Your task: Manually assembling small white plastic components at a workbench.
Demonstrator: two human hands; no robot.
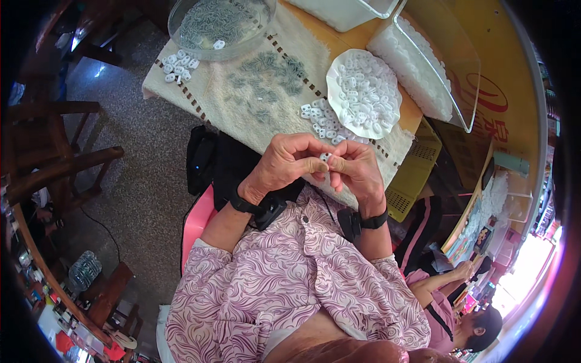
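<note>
My left hand (284, 162) and my right hand (358, 168) meet over the near edge of the cloth. Pinched between their thumbs and fingers is a small white plastic piece with two dark holes (325, 157). The fingertips cover most of it, so whether anything else is gripped with it is hidden. Just beyond my right hand, a scalloped white dish (334, 91) is heaped with similar white pieces. More loose white pieces (327, 124) lie against its near left side. Small grey springs (266, 78) are spread on the cloth farther out.
A round clear bowl (175, 36) of grey springs stands at the far left of the cream cloth (212, 91). Beside it sits a small pile of white pieces (180, 65). Clear bins (466, 109) occupy the far right. A yellow-green basket (417, 163) and another person (451, 302) are at right.
</note>
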